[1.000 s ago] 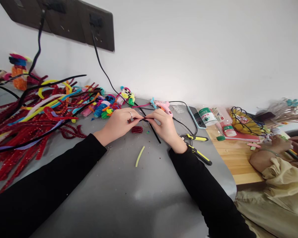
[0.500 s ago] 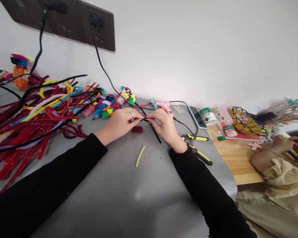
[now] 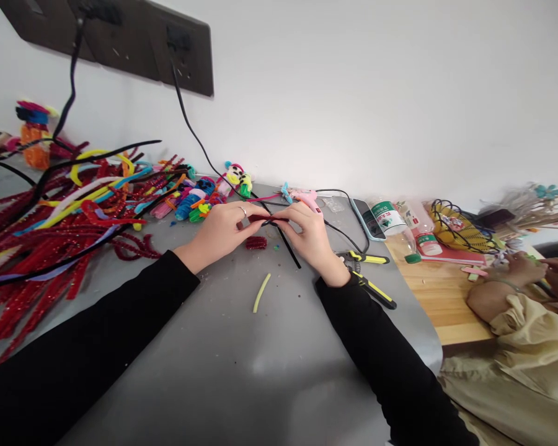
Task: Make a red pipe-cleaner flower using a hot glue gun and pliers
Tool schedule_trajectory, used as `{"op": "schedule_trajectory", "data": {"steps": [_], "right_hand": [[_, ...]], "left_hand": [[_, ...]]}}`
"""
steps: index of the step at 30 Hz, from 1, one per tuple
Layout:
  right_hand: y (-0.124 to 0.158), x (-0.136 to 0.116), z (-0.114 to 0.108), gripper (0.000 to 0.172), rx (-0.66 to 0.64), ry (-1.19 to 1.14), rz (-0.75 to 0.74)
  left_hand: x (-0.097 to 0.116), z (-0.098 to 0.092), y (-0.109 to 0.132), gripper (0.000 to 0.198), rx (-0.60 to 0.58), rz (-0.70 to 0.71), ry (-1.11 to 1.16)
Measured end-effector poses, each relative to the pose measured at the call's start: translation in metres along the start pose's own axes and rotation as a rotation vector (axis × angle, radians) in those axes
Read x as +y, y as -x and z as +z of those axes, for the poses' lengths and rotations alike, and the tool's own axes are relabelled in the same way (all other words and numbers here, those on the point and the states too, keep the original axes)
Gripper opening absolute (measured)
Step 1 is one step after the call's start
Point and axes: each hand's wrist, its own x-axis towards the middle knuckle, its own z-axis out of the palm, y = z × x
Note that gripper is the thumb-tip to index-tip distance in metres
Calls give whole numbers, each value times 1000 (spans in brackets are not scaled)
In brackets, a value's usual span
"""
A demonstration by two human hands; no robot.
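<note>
My left hand [image 3: 223, 232] and my right hand [image 3: 309, 235] meet above the grey table, thumbs and fingertips pinched together. Between them is a short dark pipe cleaner [image 3: 270, 223], its far side hidden by the fingers. Dark red fuzz shows behind the fingertips. A long black pipe cleaner [image 3: 289, 246] slants out below the right fingers; I cannot tell whether it joins the held piece. A small dark red coil [image 3: 256, 243] lies just beneath the left fingertips. Closer to me rests a yellow-green pipe cleaner piece [image 3: 261, 293].
Loose pipe cleaners [image 3: 74, 229] heap at left, beside small fuzzy dolls [image 3: 193, 198]. A pink glue gun [image 3: 307, 199], yellow-black pliers [image 3: 372, 279], a phone [image 3: 368, 220] and bottles [image 3: 393, 226] stand or lie rightward. Another person's hands [image 3: 523, 272] work at far right.
Dark red fuzz now shows behind my fingertips, where little of it showed before. Both hands keep nearly the same place and pinch; the view has shifted slightly.
</note>
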Motion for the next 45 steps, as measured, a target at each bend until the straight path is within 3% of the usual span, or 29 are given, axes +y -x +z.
{"op": "schedule_trajectory", "data": {"steps": [29,45], "right_hand": [[-1,0,0,14,-11,-25,24],[-2,-4,-1,13,-70,-180,183]], "left_hand": [[-7,3,-1,18,107,185,3],[-3,-2,-2,22,51,97,3]]}}
